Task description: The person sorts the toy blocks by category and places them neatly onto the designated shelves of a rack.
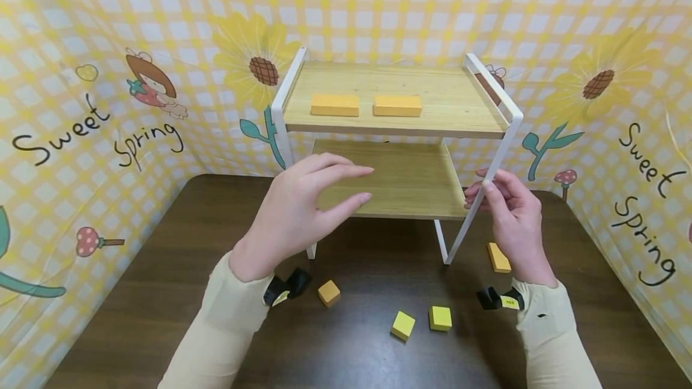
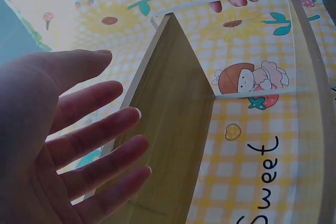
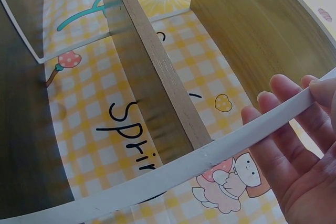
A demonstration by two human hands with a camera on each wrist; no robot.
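Note:
A two-tier shelf rack (image 1: 389, 80) with wooden boards and white metal side frames stands upright on the table. My right hand (image 1: 513, 212) holds its right front leg (image 3: 247, 132), thumb on the near side and fingers behind, below the top board. In front of the lower board (image 1: 405, 176) hovers my left hand (image 1: 294, 206), fingers extended and thumb apart, nothing in its grasp. The left wrist view shows those fingers (image 2: 105, 145) spread beside a board's edge. Two orange rectangular blocks (image 1: 334, 105) lie side by side near the top board's front edge.
On the dark wooden table (image 1: 346, 365), an orange cube (image 1: 329, 293) lies front left of the rack. Two yellow cubes (image 1: 440, 319) are nearer the front. Another orange block (image 1: 498, 258) lies beside my right wrist. Checkered cloth (image 1: 178, 11) surrounds the table's back and sides.

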